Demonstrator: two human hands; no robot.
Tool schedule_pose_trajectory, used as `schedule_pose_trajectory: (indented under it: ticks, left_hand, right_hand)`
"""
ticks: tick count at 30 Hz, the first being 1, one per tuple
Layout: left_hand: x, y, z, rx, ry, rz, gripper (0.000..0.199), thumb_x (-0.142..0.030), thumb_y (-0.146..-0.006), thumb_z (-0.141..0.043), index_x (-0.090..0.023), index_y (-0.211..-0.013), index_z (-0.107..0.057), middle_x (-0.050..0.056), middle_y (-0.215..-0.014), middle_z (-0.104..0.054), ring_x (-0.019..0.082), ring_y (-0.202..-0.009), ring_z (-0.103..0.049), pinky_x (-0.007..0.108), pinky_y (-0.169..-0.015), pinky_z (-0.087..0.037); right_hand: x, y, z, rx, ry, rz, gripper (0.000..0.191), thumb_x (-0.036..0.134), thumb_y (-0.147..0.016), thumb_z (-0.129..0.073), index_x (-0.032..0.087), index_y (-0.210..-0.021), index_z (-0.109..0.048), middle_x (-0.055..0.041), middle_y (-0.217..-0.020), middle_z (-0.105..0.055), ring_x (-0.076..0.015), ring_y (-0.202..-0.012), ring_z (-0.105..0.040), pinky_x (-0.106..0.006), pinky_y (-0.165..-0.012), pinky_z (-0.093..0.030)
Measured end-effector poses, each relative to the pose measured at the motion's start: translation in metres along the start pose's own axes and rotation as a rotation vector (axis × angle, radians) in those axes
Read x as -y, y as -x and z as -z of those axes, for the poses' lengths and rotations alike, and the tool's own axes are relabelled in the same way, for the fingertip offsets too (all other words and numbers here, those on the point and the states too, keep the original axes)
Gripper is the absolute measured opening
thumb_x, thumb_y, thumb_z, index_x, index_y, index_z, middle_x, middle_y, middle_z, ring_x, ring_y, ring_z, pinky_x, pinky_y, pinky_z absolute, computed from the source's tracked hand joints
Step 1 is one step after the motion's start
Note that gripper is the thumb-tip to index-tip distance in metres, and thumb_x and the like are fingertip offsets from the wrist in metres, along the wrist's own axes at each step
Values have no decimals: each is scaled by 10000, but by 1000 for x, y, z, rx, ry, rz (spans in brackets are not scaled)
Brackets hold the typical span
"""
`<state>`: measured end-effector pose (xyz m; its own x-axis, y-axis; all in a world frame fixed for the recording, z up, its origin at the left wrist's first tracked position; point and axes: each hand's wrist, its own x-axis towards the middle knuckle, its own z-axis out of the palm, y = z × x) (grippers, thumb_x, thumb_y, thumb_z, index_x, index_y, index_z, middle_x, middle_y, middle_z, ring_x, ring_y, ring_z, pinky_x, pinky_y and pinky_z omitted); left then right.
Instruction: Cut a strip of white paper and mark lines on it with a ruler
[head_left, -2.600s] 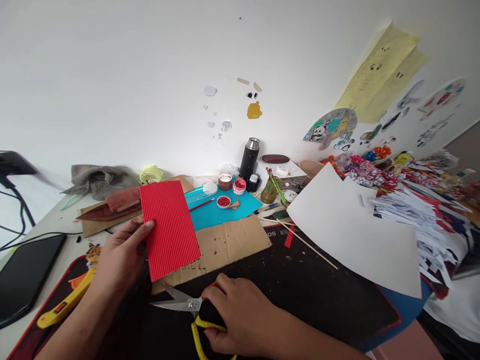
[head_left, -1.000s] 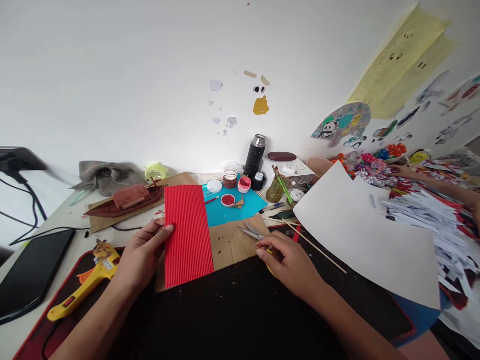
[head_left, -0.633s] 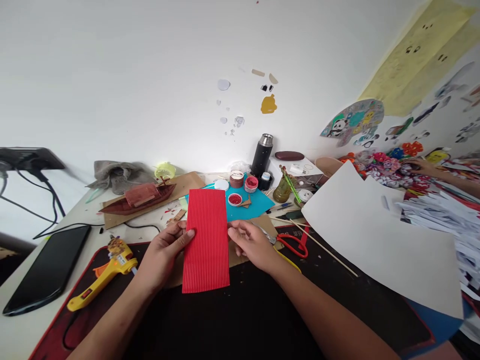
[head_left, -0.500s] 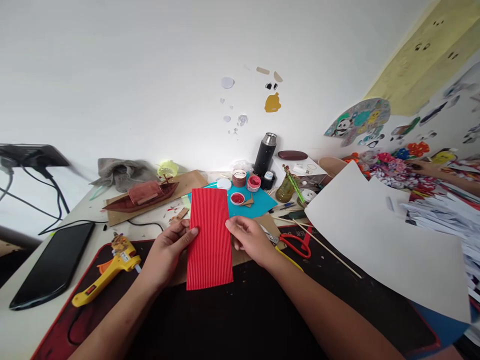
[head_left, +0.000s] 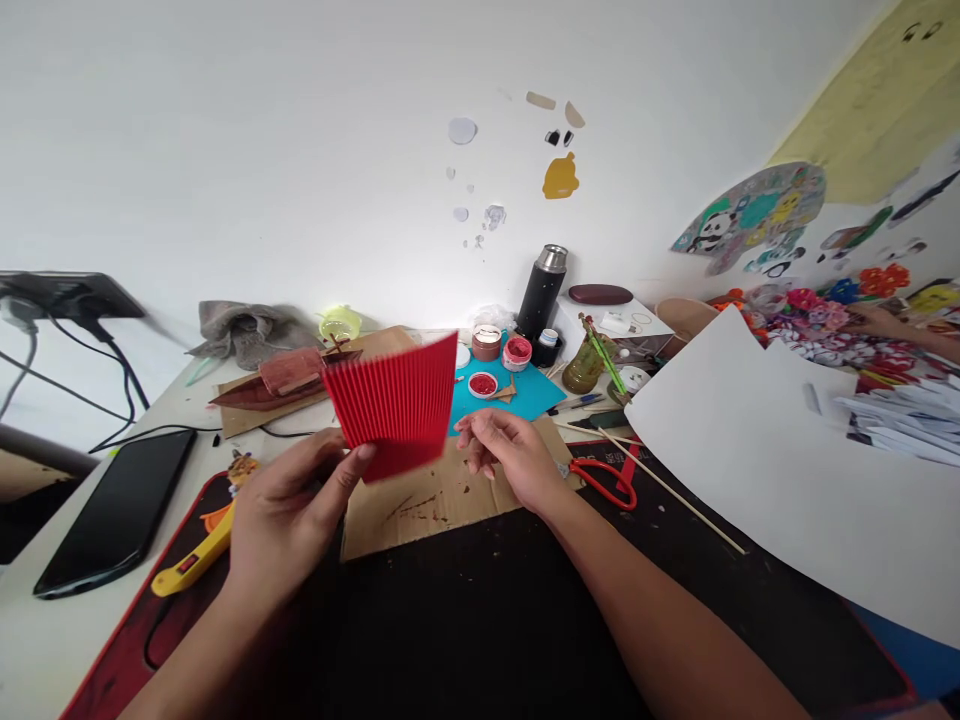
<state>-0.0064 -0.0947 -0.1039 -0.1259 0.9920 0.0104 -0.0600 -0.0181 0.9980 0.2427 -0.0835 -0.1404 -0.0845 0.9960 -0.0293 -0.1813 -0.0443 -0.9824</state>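
Note:
A sheet of red corrugated paper is pinched at its lower left edge by my left hand, thumb in front. It is tilted and a little smeared by motion. My right hand hovers beside its right edge, apart from it, fingers loosely bent and apart with nothing in them. Beneath both lies a stained piece of brown cardboard. Red-handled scissors rest right of my right hand, their blades mostly hidden. A yellow glue gun is partly covered by my left hand.
A brown model boat sits back left, a black phone at the left edge. Paint pots and a black flask stand behind. White paper spreads at right; another person's arm shows far right.
The red sheet has swung up and tilted, moving left with my left hand. My right hand has let go of it. More of the brown cardboard shows, and the view has shifted slightly.

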Motion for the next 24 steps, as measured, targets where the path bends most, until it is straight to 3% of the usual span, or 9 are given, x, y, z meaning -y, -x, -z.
schedule_pose_trajectory:
  ticks: [2, 5, 8, 14, 19, 22, 24]
  left_hand:
    - [-3, 3, 2, -5, -84, -107, 197, -274, -720, -976, -272, -888, -873, 61, -1031, -826, 277, -1112, -749, 246, -908, -609]
    - [0, 3, 1, 101, -243, -282, 238, -225, -721, -944, -310, -935, -884, 77, -1185, -835, 312, -1195, -754, 363, -1150, -550]
    - [12, -2, -4, 244, -332, -371, 283, -273, -759, -906, -340, -1034, -887, 85, -1296, -814, 329, -1217, -759, 450, -1224, -507]
    - [28, -5, -8, 388, -384, -413, 283, -320, -808, -850, -335, -1088, -891, 93, -1337, -801, 338, -1272, -747, 439, -1188, -536]
    - [28, -3, -13, 287, -320, -378, 380, -342, -828, -868, -319, -1207, -847, 90, -1462, -735, 312, -1319, -711, 392, -1168, -538]
    - [28, -5, -14, 186, -273, -312, 504, -435, -925, -797, -316, -1410, -727, 94, -1478, -714, 267, -1131, -764, 365, -1007, -605]
    - [27, -8, -14, 194, -254, -224, 565, -555, -957, -744, -274, -1444, -695, 112, -1296, -790, 246, -901, -774, 360, -867, -626]
  right_hand:
    - [-1, -1, 3, -26, 5, -29, 611, 813, -840, -762, 205, -890, -742, -40, -860, -722, -139, -598, -610, -259, -493, -355]
    - [-4, -1, 8, -60, -7, -79, 686, 881, -785, -763, 200, -860, -752, -26, -756, -698, -159, -608, -592, -270, -533, -398]
    - [-3, 1, 11, -56, -46, -123, 735, 925, -739, -767, 196, -827, -742, -12, -695, -666, -178, -630, -596, -286, -572, -447]
    - [-3, 6, 14, -34, -80, -114, 559, 738, -795, -862, 195, -834, -733, 0, -755, -682, -177, -706, -614, -287, -645, -467]
    - [-5, 6, 15, -42, 1, -97, 471, 638, -800, -879, 202, -820, -702, 50, -665, -589, -125, -565, -483, -269, -558, -379]
    - [-6, 6, 14, -62, 58, -70, 453, 626, -824, -843, 209, -791, -671, 54, -644, -558, -123, -545, -455, -275, -537, -355]
    - [-6, 7, 13, -76, 90, -49, 433, 616, -844, -817, 212, -799, -669, 51, -656, -555, -128, -556, -457, -278, -542, -358]
